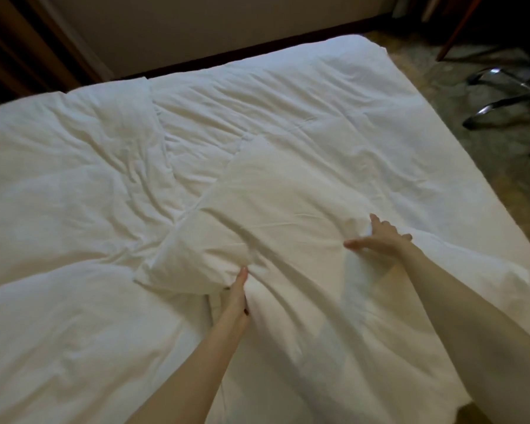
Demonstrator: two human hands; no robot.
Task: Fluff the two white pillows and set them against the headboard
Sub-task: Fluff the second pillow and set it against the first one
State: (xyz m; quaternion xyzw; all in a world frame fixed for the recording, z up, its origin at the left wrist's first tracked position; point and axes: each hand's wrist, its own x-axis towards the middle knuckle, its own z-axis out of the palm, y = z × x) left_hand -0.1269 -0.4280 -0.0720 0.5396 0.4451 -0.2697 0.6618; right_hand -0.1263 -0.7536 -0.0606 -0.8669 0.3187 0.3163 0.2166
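- A white pillow (276, 209) lies on the bed, on top of the white duvet (74, 194), a little right of the middle; it lies slanted, with one corner pointing to the far side of the bed and one corner near the left hand.
- The left hand (234, 296) is pressed into the near left edge of the pillow; the fingers go under the cloth and I cannot tell whether they grip it or only push; the cloth makes deep folds around the hand.
- The right hand (380, 240) is on the right edge of the pillow; the fingers are spread wide, the thumb points to the left, and a small bunch of cloth is gathered against the palm.
- Both arms are bare and reach forward from the bottom of the view.
- The duvet is wrinkled and covers the whole bed; a second pillow I cannot make out with certainty.
- Behind the bed stands a plain wall (196, 29); on the carpet (459, 96) to the right is the shiny metal base of a chair (508, 96), well apart from the pillow.
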